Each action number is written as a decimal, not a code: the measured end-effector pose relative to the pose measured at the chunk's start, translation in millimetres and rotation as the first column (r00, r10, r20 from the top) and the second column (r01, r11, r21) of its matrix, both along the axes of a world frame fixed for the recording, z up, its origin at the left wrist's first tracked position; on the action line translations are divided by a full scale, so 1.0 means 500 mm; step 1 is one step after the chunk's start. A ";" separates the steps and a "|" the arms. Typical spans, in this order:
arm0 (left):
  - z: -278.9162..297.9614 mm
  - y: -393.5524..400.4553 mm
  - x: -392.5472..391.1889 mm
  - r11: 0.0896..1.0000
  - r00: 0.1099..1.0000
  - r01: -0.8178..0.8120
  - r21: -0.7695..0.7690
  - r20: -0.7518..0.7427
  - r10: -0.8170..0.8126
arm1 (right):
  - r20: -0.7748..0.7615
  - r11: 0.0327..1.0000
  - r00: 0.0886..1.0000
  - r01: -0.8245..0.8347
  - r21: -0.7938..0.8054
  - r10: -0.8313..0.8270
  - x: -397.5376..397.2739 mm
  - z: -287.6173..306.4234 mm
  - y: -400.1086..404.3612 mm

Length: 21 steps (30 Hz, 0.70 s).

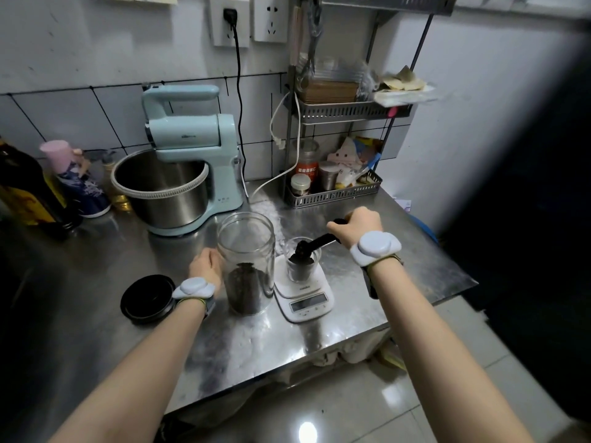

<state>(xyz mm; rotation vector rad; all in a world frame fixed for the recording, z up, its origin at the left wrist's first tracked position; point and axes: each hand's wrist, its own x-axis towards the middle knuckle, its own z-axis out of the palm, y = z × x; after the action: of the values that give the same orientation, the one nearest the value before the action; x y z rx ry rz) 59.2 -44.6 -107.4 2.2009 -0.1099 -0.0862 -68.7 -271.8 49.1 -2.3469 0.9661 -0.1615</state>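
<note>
A tall clear glass jar (246,251) stands open on the steel counter, its lower part filled with dark coffee beans. My left hand (204,266) holds its left side. To the right, a small glass cup (302,266) with dark beans in it sits on a white digital scale (305,295). My right hand (356,228) grips the handle of a black scoop (311,246), whose bowl is tilted over the cup's mouth. The jar's black lid (148,298) lies flat on the counter by my left wrist.
A pale blue stand mixer (192,145) with a steel bowl stands behind the jar. Dark bottles (25,190) are at the far left. A metal rack (335,190) with jars and packets stands at the back right. The counter's edge (319,356) runs near my arms.
</note>
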 end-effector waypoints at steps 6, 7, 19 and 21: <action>-0.029 -0.006 0.025 0.978 0.998 0.066 0.198 -0.008 -0.066 | -0.093 0.976 0.985 -0.158 -0.150 0.146 0.032 -0.005 0.025; -0.033 -0.008 0.029 0.972 0.997 0.075 0.224 -0.016 -0.073 | -0.105 0.966 0.979 -0.193 -0.171 0.177 0.035 -0.004 0.029; -0.093 0.004 0.059 0.857 0.962 0.273 0.437 -0.148 -0.231 | -0.306 0.836 0.871 -0.470 -0.284 0.385 0.071 0.039 0.072; -0.100 0.008 0.055 0.857 0.961 0.274 0.437 -0.169 -0.221 | -0.311 0.828 0.869 -0.475 -0.299 0.386 0.075 0.044 0.073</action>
<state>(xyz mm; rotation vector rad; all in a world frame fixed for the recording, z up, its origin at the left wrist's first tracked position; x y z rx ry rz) 86.5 -40.6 -157.5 2.6373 -0.3413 -0.4206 -31.4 -235.5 71.0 -2.9234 0.5017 0.1406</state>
